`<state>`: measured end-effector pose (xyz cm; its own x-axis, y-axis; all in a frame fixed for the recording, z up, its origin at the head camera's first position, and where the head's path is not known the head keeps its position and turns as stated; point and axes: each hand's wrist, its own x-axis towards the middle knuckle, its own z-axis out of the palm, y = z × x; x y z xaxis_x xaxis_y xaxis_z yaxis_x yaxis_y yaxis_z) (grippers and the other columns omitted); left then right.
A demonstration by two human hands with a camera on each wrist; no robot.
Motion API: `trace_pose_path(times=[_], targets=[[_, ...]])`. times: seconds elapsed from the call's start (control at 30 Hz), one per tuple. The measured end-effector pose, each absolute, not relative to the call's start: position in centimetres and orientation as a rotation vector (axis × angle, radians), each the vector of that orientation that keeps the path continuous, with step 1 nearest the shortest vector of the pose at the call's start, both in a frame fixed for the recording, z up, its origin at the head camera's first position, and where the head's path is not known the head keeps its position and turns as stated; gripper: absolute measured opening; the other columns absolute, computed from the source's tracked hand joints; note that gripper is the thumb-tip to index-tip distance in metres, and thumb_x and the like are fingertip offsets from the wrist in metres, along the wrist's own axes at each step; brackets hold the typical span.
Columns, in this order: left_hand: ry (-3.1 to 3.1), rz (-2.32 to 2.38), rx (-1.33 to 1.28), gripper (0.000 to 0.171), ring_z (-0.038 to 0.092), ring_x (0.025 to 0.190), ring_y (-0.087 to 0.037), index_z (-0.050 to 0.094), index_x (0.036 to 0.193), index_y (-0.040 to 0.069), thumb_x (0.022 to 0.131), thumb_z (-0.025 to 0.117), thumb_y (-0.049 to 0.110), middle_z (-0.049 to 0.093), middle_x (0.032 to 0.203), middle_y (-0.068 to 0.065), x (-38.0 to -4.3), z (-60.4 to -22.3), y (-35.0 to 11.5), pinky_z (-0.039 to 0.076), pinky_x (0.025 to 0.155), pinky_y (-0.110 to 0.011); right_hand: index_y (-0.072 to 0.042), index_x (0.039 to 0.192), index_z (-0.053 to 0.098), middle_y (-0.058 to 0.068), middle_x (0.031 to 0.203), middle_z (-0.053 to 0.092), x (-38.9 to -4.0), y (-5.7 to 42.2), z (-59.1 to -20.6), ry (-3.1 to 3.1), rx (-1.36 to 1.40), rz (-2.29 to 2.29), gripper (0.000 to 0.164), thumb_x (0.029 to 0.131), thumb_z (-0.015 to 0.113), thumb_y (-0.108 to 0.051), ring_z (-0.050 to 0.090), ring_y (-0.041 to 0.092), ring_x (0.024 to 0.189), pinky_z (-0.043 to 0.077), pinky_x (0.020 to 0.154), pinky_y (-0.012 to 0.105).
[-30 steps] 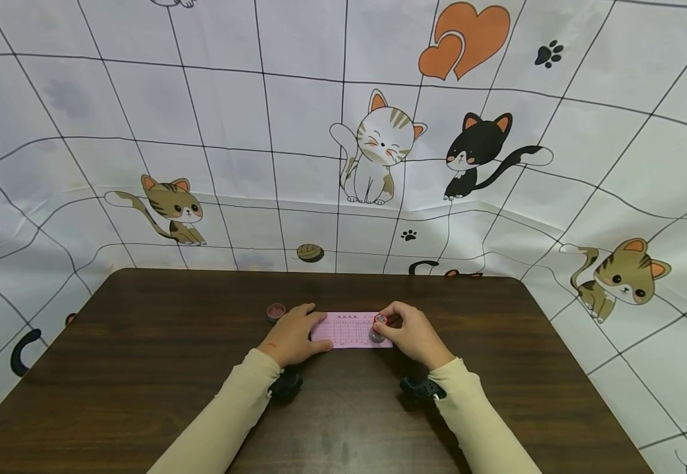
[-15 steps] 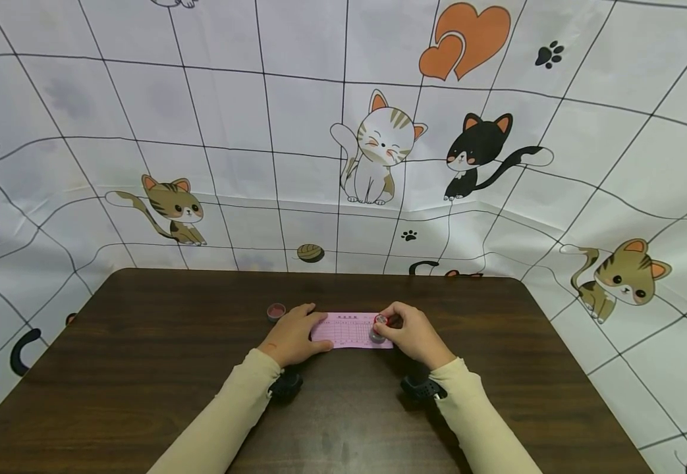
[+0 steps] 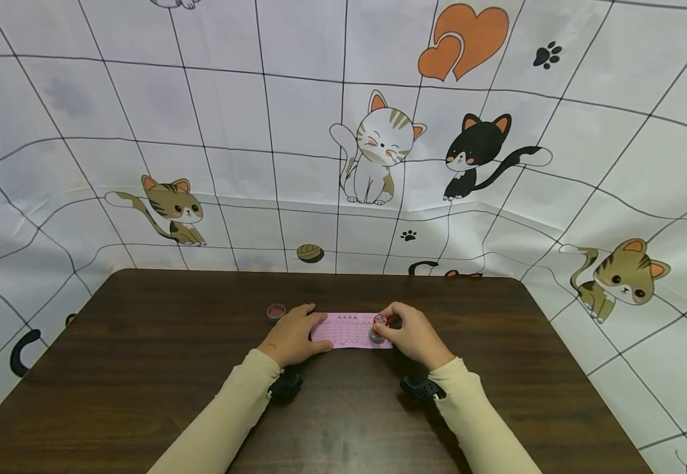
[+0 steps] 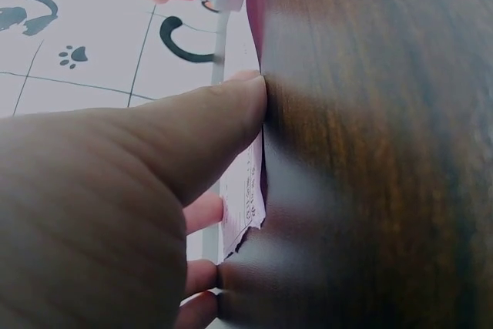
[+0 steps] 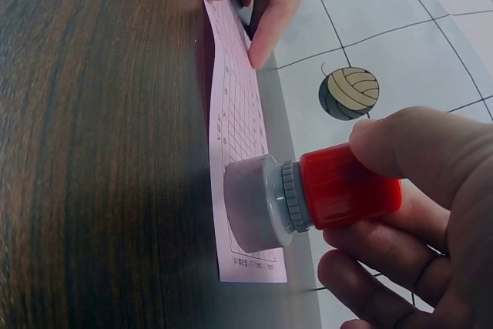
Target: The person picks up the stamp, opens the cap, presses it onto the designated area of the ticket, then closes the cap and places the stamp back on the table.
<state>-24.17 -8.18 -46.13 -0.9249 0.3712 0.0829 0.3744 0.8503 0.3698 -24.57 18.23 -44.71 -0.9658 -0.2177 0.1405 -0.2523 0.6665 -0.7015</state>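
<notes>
A pink printed form (image 3: 350,330) with a ruled grid lies on the dark table. My left hand (image 3: 296,336) holds down its left end, thumb on the near edge and fingertips at the far edge. In the left wrist view the thumb (image 4: 208,125) lies extended onto the paper. Over the form's right end, my right hand (image 3: 411,332) grips a stamp (image 5: 350,186) by its red handle between thumb and fingers. The stamp's round grey base (image 5: 254,204) stands upright on the printed grid and hides part of it.
Just beyond my left hand sits a small round cup-shaped piece (image 3: 276,312), dark red inside. The brown table (image 3: 343,421) ends at the back against a white sheet (image 3: 296,171) printed with cats and grid lines.
</notes>
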Motion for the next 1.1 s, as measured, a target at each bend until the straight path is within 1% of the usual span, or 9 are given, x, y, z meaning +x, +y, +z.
trace_pose_path(times=[0.43, 0.67, 0.77, 0.97, 1.1], targets=[[-3.029, -0.63, -0.597, 0.068, 0.036, 0.134, -0.034, 0.053, 0.136, 0.013, 0.08, 0.07, 0.049, 0.04, 0.145, -0.016, -24.3, -46.0, -8.4, 0.031, 0.107, -0.05, -0.019, 0.089, 0.066, -0.005, 0.085, 0.063, -24.5, 18.1, -44.6, -2.809, 0.397, 1.221, 0.014, 0.081, 0.076, -0.024, 0.058, 0.01, 0.077, 0.047, 0.066, 0.028], [-3.028, -0.624, -0.613, 0.068, 0.036, 0.134, -0.034, 0.053, 0.136, 0.014, 0.081, 0.069, 0.05, 0.039, 0.146, -0.017, -24.3, -45.8, -8.2, 0.031, 0.107, -0.05, -0.022, 0.09, 0.067, -0.007, 0.084, 0.063, -24.4, 18.9, -43.4, -2.726, 0.45, 1.232, 0.014, 0.08, 0.077, -0.027, 0.058, 0.01, 0.073, 0.05, 0.065, 0.025], [-3.02, -0.629, -0.615, 0.068, 0.036, 0.134, -0.034, 0.053, 0.136, 0.014, 0.081, 0.07, 0.049, 0.039, 0.146, -0.017, -24.3, -45.7, -8.0, 0.031, 0.107, -0.05, -0.021, 0.092, 0.067, -0.005, 0.086, 0.063, -24.4, 19.4, -42.4, -2.612, 0.468, 1.266, 0.016, 0.081, 0.076, -0.029, 0.058, 0.012, 0.074, 0.051, 0.065, 0.026], [-3.028, -0.618, -0.617, 0.069, 0.036, 0.134, -0.034, 0.052, 0.137, 0.013, 0.081, 0.07, 0.05, 0.039, 0.146, -0.017, -24.2, -45.7, -8.1, 0.031, 0.107, -0.049, -0.018, 0.095, 0.068, -0.002, 0.086, 0.063, -24.5, 20.8, -41.0, -2.492, 0.403, 1.317, 0.021, 0.083, 0.073, -0.035, 0.059, 0.014, 0.076, 0.05, 0.064, 0.025], [-3.025, -0.615, -0.622, 0.068, 0.036, 0.134, -0.034, 0.052, 0.136, 0.013, 0.081, 0.07, 0.049, 0.039, 0.146, -0.017, -24.1, -45.8, -8.2, 0.032, 0.107, -0.05, -0.014, 0.101, 0.069, 0.002, 0.09, 0.066, -24.6, 21.4, -40.8, -2.48, 0.371, 1.369, 0.022, 0.084, 0.073, -0.028, 0.063, 0.016, 0.076, 0.053, 0.065, 0.024]])
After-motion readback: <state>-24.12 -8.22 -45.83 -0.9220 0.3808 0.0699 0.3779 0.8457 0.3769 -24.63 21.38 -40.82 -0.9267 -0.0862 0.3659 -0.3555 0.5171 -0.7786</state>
